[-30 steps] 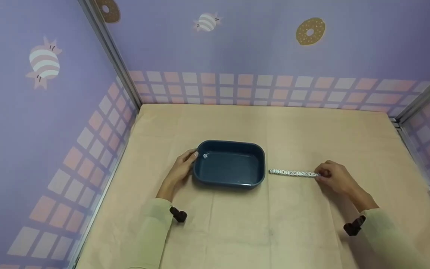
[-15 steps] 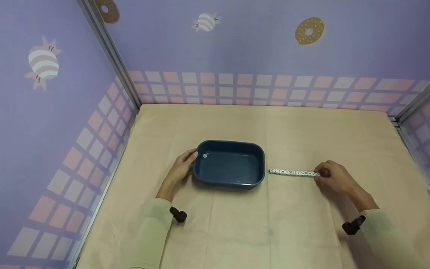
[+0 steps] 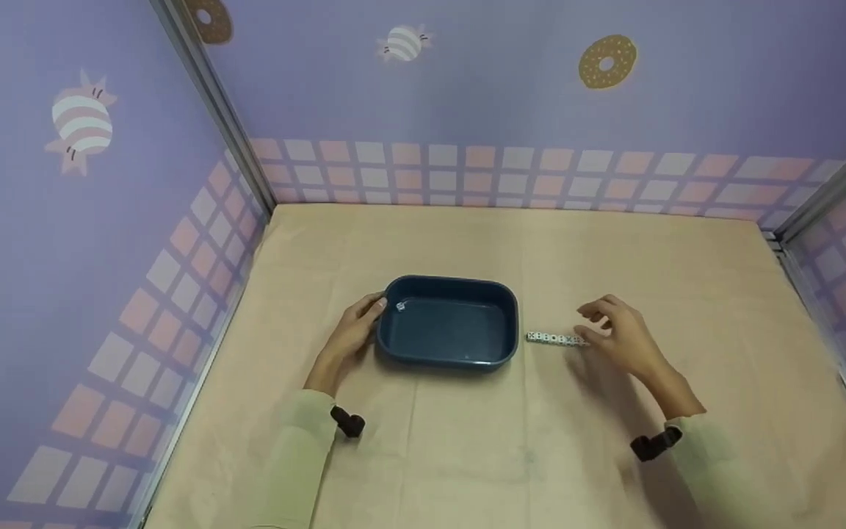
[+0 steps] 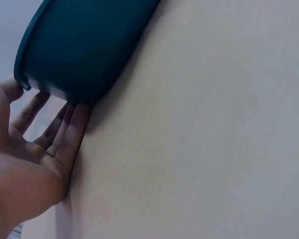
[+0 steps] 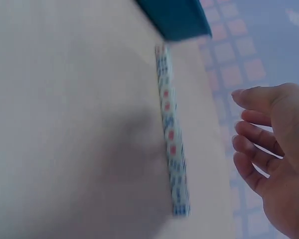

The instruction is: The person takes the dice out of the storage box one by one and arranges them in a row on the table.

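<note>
A dark blue rectangular baking dish (image 3: 449, 364) stands in the middle of the cloth. At its left end my left hand (image 3: 353, 327) holds it, thumb at the rim and fingers against the outer wall, as the left wrist view also shows of the dish (image 4: 79, 45). One small white die (image 3: 401, 306) lies inside, near the upper left corner. Right of the dish runs a straight row of white dice (image 3: 551, 339) with dark and red pips. My right hand (image 3: 617, 334) hovers above the row's right part, hiding it in the head view; its fingers are loosely bent around nothing.
A beige cloth (image 3: 467, 448) with creases covers the table. Purple patterned walls (image 3: 496, 95) rise at the back, left and right, with metal posts (image 3: 228, 125) in the corners. In the right wrist view the dish's end (image 5: 177, 20) sits just beyond the row.
My right hand has let go of the row's right end, lifted, and moved left over the dice. My left hand stays at the dish.
</note>
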Demonstrator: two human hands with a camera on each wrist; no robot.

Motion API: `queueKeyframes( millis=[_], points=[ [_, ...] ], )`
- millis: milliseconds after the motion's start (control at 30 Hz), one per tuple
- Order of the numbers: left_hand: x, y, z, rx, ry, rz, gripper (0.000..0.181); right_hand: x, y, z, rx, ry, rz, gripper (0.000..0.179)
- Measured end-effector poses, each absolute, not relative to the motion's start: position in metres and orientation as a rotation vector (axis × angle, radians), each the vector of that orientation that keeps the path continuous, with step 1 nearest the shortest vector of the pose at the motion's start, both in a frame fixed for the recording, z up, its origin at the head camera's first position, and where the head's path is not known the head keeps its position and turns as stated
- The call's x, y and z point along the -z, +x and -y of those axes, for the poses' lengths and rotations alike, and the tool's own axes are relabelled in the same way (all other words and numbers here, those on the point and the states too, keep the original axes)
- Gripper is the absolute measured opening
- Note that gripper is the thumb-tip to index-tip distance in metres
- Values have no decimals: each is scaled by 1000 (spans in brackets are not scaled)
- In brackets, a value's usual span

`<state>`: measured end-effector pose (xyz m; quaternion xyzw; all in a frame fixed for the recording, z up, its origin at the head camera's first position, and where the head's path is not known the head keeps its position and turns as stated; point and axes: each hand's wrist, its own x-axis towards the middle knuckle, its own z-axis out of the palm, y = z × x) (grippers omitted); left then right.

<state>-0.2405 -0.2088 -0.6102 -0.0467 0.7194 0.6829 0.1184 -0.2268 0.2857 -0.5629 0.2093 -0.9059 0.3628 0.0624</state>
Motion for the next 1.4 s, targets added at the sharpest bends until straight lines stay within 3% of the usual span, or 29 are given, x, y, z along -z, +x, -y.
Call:
queueKeyframes(
  millis=[633,1133,1400],
  points=[
    [612,-240,211,-2023,-150,-2107,52,570,-263,-90,-1363,917,2535,24],
    [612,-243,209,-1976,-43,-2210,52,588,-279,-3,-1644,638,2569,26],
    [612,-241,209,-1996,-15,-2225,48,598,-283,11,-1440,710,2680,31]
  ],
)
